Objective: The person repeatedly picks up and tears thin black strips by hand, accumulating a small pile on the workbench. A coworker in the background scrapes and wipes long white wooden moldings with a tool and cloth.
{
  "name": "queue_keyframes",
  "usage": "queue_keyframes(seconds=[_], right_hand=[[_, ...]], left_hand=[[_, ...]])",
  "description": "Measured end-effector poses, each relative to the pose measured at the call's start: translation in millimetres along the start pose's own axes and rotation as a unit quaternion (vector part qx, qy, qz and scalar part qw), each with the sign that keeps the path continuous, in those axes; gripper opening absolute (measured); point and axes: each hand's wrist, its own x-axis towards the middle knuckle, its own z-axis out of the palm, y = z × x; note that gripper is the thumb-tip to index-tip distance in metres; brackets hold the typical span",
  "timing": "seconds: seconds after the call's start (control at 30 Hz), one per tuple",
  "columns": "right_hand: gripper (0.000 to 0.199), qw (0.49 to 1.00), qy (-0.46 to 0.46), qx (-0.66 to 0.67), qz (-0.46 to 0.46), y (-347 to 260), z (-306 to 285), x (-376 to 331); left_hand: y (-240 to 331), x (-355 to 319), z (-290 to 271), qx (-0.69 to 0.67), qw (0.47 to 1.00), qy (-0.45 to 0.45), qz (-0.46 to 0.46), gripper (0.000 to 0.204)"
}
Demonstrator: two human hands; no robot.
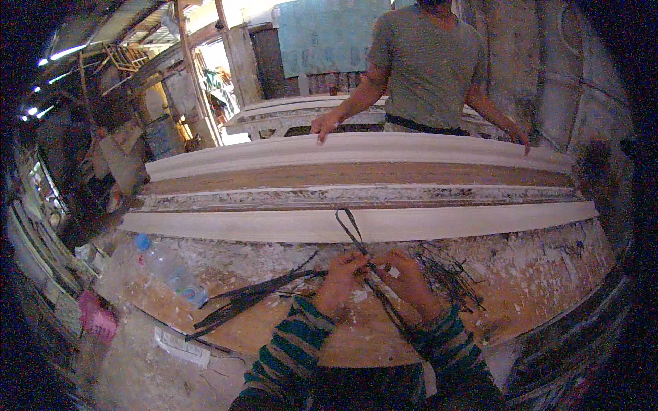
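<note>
Both my hands meet over the near part of the worktable, closed on one dark, narrow strip (351,226). A loop of it sticks up beyond my fingers, and its tail runs down toward my right sleeve. My left hand (340,272) pinches the strip just below the loop. Close beside it, my right hand (406,277) grips the same strip with thumb and fingers. To the left lies a bundle of similar dark strips (250,296), reaching under my left wrist. A tangle of thin dark strands (449,277) lies right of my right hand.
A long white moulding (274,225) crosses the plaster-stained table (534,288). Behind it, a co-worker in a grey shirt (428,68) touches another long white moulding (411,145) with both hands. A clear bottle with a blue cap (175,277) lies at left, and a pink bag (98,316) sits beyond the table.
</note>
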Motion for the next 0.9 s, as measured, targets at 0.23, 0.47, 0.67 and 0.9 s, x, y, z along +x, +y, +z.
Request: queue_keyframes(seconds=[0.23,0.47,0.67,0.9], right_hand=[[0.023,1.0,-0.01,-0.021,-0.015,-1.9,-1.1,-2.0],[0.018,0.998,0.028,-0.037,-0.05,2.2,1.6,-0.8],[0.013,0.998,0.067,0.005,0.002,14.3,8.2,-4.9],[0.009,0.988,0.073,0.058,0.126,31.1,18.2,-7.7]], left_hand=[[-3.0,-4.7,5.9,-0.031,0.999,-0.012,0.017,0.006],[2.0,-9.4,11.0,-0.015,0.998,-0.046,0.04,0.008],[7.2,-19.2,18.0,0.005,1.0,0.002,0.031,0.013],[13.2,-26.6,26.6,0.074,0.997,0.021,0.012,0.014]])
